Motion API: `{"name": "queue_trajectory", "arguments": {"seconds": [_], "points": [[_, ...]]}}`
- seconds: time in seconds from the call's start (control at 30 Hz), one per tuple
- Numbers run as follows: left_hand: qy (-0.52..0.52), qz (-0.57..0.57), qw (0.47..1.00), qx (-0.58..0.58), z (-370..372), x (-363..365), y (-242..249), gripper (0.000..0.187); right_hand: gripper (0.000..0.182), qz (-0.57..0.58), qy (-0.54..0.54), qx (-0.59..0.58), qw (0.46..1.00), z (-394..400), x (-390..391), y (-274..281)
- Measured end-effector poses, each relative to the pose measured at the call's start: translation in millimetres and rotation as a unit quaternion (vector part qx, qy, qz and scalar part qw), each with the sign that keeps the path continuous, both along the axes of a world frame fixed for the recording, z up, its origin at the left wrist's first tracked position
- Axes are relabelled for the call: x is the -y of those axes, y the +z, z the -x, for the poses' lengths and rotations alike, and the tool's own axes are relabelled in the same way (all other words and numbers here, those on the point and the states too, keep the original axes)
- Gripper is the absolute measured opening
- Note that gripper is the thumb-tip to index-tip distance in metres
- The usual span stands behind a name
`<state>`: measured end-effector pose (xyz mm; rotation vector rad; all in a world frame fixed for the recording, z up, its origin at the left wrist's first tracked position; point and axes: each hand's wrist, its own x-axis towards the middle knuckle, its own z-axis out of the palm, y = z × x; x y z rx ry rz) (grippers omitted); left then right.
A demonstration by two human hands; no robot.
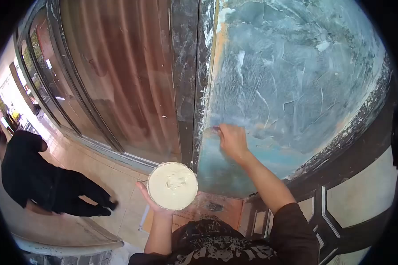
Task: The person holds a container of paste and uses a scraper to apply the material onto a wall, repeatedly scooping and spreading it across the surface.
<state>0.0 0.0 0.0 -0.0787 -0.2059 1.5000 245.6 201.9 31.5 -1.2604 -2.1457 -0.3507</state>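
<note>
My left hand (151, 199) supports a round tub of cream-coloured putty (172, 185) from below and the side, its thumb at the rim. The putty fills the tub nearly to the top, with a rough dip in the middle. At the left part of the blue-grey wall panel (274, 84), my right hand (233, 139) is closed around a small, thin putty knife (216, 128). Only a dark reddish bit of it shows past the fingers, close to the panel; my fingers hide the rest. Pale smears and ridges of filler cover much of the panel above.
A dark, paint-spotted post (185, 66) stands left of the panel, beside glass with a brown curtain (124, 75). A person in black (35, 176) is bent over on the tiled floor at left. Cardboard (221, 212) lies below; a dark panelled door (358, 190) is at right.
</note>
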Motion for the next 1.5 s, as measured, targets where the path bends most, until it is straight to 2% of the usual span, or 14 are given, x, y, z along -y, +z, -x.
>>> {"name": "queue_trajectory", "arguments": {"seconds": [0.07, 0.17, 0.3, 0.4, 0.5, 0.63, 0.7, 0.73, 0.8, 0.9, 0.97, 1.0, 1.1, 1.5], "points": [[-0.001, -0.087, 0.984, -0.156, 4, -3, -9, 0.115, 0.016, -0.014, 0.001, -0.035, 0.999, 1, 2, 13], [-0.002, -0.019, 0.996, -0.093, -4, 5, -4, 0.116, 0.015, 0.020, 0.010, -0.025, 0.999, -5, 22, 11], [-0.007, -0.022, 0.996, -0.091, -5, 6, -1, 0.116, 0.014, 0.001, 0.016, 0.010, 1.000, 0, 15, -18], [-0.003, -0.066, 0.991, -0.115, -6, 6, -4, 0.117, 0.014, 0.005, -0.012, 0.042, 0.999, 0, -4, -11], [0.003, -0.068, 0.976, -0.206, -10, 6, -3, 0.117, 0.012, 0.004, 0.005, -0.025, 1.000, -2, 9, 29], [0.011, -0.040, 0.977, -0.209, -19, 6, 10, 0.120, 0.016, 0.049, 0.113, -0.076, 0.989, -16, 50, 86], [0.007, -0.020, 0.983, -0.181, -24, 5, 18, 0.121, 0.022, 0.043, 0.258, 0.010, 0.965, -26, 72, 109], [0.007, -0.046, 0.981, -0.189, -26, 4, 22, 0.121, 0.022, 0.042, 0.260, 0.009, 0.965, -28, 84, 120], [0.007, -0.040, 0.981, -0.191, -33, 4, 37, 0.122, 0.030, -0.058, 0.335, 0.147, 0.929, -33, 107, 139], [0.016, -0.052, 0.977, -0.208, -45, 0, 54, 0.122, 0.026, -0.109, 0.344, 0.200, 0.911, -42, 132, 157], [0.005, -0.044, 0.996, -0.072, -53, 0, 62, 0.121, 0.021, -0.130, 0.327, 0.227, 0.908, -50, 138, 165], [0.039, -0.075, 0.979, -0.187, -59, -3, 65, 0.115, 0.019, -0.133, 0.329, 0.227, 0.907, -55, 139, 167], [0.110, 0.006, 0.967, -0.228, -69, -8, 62, 0.106, 0.019, -0.131, 0.330, 0.227, 0.907, -66, 145, 168], [0.095, -0.015, 0.969, -0.226, -117, 10, 78, 0.103, 0.023, -0.126, 0.313, 0.203, 0.919, -100, 162, 161]]}}
